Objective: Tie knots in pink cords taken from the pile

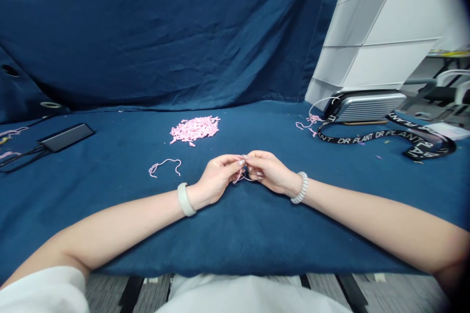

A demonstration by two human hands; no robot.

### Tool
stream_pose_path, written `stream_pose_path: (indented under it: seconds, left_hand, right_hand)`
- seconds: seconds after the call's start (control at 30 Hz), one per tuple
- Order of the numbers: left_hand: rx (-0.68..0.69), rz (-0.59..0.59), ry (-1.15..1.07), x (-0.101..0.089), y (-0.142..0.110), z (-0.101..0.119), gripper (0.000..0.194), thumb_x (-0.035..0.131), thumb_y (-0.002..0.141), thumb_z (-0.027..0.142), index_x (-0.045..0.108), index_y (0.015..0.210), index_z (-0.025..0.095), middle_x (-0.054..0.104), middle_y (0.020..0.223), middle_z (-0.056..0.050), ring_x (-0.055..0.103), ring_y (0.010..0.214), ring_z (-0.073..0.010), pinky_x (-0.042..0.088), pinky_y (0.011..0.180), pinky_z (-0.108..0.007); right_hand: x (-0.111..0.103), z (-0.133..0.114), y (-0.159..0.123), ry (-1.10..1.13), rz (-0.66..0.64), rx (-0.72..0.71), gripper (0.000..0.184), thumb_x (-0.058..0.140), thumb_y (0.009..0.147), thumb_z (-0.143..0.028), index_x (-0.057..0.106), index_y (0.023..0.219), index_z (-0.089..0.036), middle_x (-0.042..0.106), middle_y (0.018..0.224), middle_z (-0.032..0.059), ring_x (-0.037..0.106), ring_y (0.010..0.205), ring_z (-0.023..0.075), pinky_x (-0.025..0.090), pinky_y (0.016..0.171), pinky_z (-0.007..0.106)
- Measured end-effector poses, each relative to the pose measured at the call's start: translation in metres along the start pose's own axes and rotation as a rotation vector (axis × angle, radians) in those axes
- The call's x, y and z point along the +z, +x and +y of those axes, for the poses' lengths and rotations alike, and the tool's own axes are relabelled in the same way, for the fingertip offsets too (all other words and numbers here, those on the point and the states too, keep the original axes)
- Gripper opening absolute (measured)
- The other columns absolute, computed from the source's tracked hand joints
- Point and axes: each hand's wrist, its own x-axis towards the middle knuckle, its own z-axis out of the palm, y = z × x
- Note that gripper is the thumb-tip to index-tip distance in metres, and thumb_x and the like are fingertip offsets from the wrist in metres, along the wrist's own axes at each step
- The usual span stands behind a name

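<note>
Forearms enter from the lower corners and slant inward, bringing the left hand (219, 177) and right hand (270, 171) fingertip to fingertip, nearer than the pink pile (194, 129) and to its right. Fingers are curled and thumbs pressed to forefingers, both hands pinching a thin pink string (238, 176), part of which droops below them. A second string (168, 161) lies in front of the pile, slightly left. A dark box (66, 137) with cables lies left of the pile; a lettered strap (354, 139) and silver case (370, 107), well right. Behind the pile hangs a blue curtain (165, 34).
</note>
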Motion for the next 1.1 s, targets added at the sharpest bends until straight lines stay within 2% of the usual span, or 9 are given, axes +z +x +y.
stream_pose_path:
  seconds: [0.4, 0.67, 0.8, 1.0, 1.1]
  left_hand:
    - [-0.029, 0.047, 0.077, 0.001, -0.001, -0.001, 0.027, 0.072, 0.061, 0.031, 0.064, 0.081, 0.015, 0.064, 0.072, -0.001, 0.054, 0.061, -0.0046, 0.041, 0.058, -0.018]
    - [-0.027, 0.047, 0.084, 0.000, -0.002, -0.002, 0.028, 0.075, 0.057, 0.035, 0.064, 0.073, 0.014, 0.063, 0.066, 0.000, 0.054, 0.059, -0.0049, 0.041, 0.058, -0.019]
    - [-0.030, 0.047, 0.062, 0.000, -0.002, -0.002, 0.027, 0.075, 0.057, 0.033, 0.062, 0.071, 0.014, 0.062, 0.063, 0.001, 0.054, 0.057, -0.0050, 0.041, 0.056, -0.018]
    - [-0.047, 0.032, 0.035, 0.000, -0.001, 0.001, 0.027, 0.073, 0.059, 0.034, 0.057, 0.067, 0.014, 0.060, 0.061, 0.001, 0.053, 0.057, -0.0051, 0.041, 0.057, -0.018]
    - [-0.056, 0.012, 0.035, 0.001, -0.002, 0.001, 0.029, 0.072, 0.061, 0.037, 0.056, 0.068, 0.014, 0.059, 0.061, 0.001, 0.053, 0.058, -0.0052, 0.040, 0.058, -0.019]
  right_hand:
    - [-0.008, -0.004, 0.004, -0.067, -0.057, 0.100, 0.032, 0.069, 0.064, -0.032, 0.043, 0.062, -0.014, 0.037, 0.043, -0.0066, 0.030, 0.039, 0.0005, 0.021, 0.042, 0.016]
    - [-0.006, -0.008, 0.003, -0.126, -0.079, 0.185, 0.036, 0.070, 0.063, -0.033, 0.040, 0.063, -0.013, 0.040, 0.049, -0.0054, 0.029, 0.041, -0.0005, 0.022, 0.043, 0.016]
    - [-0.005, -0.008, 0.003, -0.138, -0.063, 0.175, 0.037, 0.070, 0.063, -0.034, 0.040, 0.070, -0.015, 0.039, 0.051, -0.0063, 0.031, 0.043, -0.0001, 0.025, 0.044, 0.015]
    - [0.004, -0.008, -0.002, -0.178, 0.056, 0.096, 0.044, 0.071, 0.061, -0.038, 0.041, 0.086, -0.018, 0.040, 0.051, -0.0075, 0.036, 0.044, 0.0020, 0.031, 0.044, 0.016]
    - [0.005, -0.008, -0.004, -0.132, 0.031, 0.062, 0.044, 0.069, 0.063, -0.037, 0.041, 0.090, -0.019, 0.044, 0.055, -0.0061, 0.040, 0.046, 0.0028, 0.034, 0.045, 0.016]
